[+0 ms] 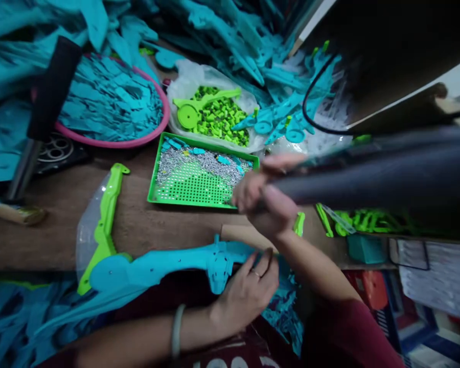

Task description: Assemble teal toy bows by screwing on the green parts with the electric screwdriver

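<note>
My left hand [249, 291], with a ring and a wrist bangle, has its fingers curled over the right end of a long blue moulded plastic part [180, 259]. This part lies across the table's near edge, its round disc end to the left. My right hand [270, 202] is raised above it, fingers wrapped round the end of a dark, tube-shaped tool [368, 176]. The tool is smeared by motion and reaches to the right edge; its tip is hidden. A lime green arm with a clear sheet [108, 214] lies at the blue part's left end.
A green perforated tray [191, 189] holds small metal screws and blue pieces. Behind are a pink basin [164, 110] of blue pieces and a plastic bag [184, 74] of green parts. A black-handled hammer [53, 92] stands left. Blue mouldings [230, 46] pile up at the back.
</note>
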`<state>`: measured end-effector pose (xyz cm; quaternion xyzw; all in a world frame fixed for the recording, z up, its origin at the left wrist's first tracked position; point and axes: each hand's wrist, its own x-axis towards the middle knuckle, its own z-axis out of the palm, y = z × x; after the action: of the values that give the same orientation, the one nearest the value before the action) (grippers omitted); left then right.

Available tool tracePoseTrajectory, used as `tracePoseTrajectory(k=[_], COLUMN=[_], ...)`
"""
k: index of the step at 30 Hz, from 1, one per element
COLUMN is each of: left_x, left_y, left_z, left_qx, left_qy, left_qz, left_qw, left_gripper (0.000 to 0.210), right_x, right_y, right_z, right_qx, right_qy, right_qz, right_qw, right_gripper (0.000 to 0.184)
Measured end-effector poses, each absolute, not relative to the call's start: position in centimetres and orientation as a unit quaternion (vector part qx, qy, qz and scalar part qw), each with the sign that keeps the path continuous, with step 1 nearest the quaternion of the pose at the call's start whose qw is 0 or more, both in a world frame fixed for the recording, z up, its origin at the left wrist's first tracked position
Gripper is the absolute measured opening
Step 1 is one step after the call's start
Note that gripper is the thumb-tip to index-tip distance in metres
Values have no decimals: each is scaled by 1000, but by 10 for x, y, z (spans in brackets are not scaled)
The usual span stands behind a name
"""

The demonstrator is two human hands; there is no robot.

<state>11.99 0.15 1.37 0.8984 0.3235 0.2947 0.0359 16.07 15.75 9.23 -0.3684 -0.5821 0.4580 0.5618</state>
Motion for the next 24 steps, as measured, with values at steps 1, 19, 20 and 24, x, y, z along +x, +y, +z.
tracePoseTrajectory(k=[1,19,20,24], left_x=[124,133,133,128], left_y=[4,9,9,8], left_z=[9,-17,-17,-19], left_qx=[897,863,857,841], left_qy=[318,292,290,275], left_qz=[305,412,425,462], left_qw=[23,25,27,56], left_gripper=[29,18,19,25], right_x=[145,91,92,124], right_y=[175,225,224,194], right_z=[87,37,43,89], right_qx=[-342,-406,-402,-370], right_qy=[-567,-556,-550,-511], right_qz=[459,439,438,431], right_qw=[592,577,587,645], right_gripper=[35,37,37,30])
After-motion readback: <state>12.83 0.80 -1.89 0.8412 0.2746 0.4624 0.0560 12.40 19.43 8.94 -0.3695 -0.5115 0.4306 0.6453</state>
